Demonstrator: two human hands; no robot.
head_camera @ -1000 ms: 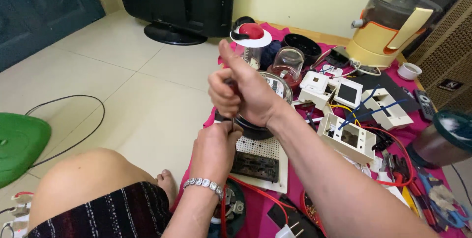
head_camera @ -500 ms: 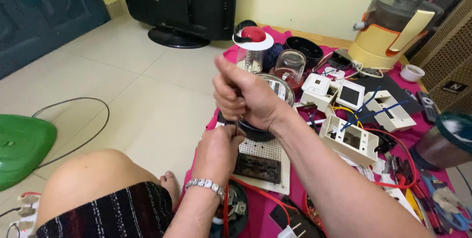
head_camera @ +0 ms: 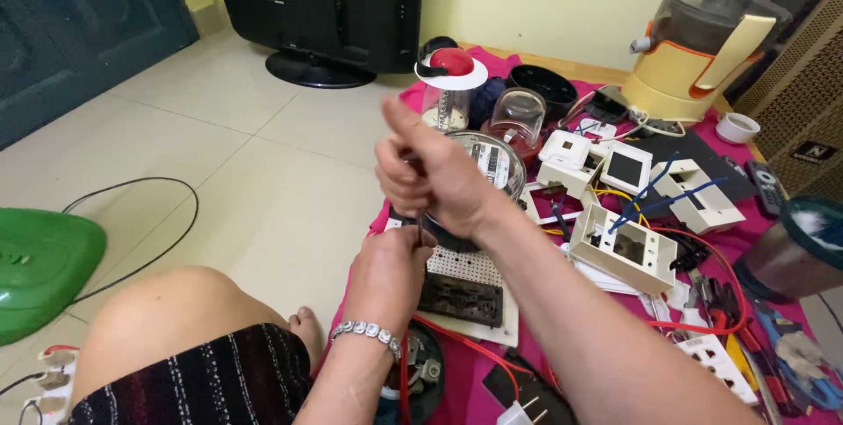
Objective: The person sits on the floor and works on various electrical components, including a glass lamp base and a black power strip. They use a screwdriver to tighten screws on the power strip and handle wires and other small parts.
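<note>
Your right hand [head_camera: 435, 181] is clenched, thumb up, over the round glass-domed electric meter [head_camera: 492, 166]. At its 6 o'clock your left hand [head_camera: 392, 269] grips its black base, above the pink cloth [head_camera: 527, 337]. The dome looks seated; whatever your right fingers pinch is hidden.

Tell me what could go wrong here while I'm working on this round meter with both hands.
The right hand covers much of the round meter, so slips may go unseen. The glass dome and the clear jar with a red top stand just behind it and could be knocked over. Loose red wires might snag the left hand.
</note>
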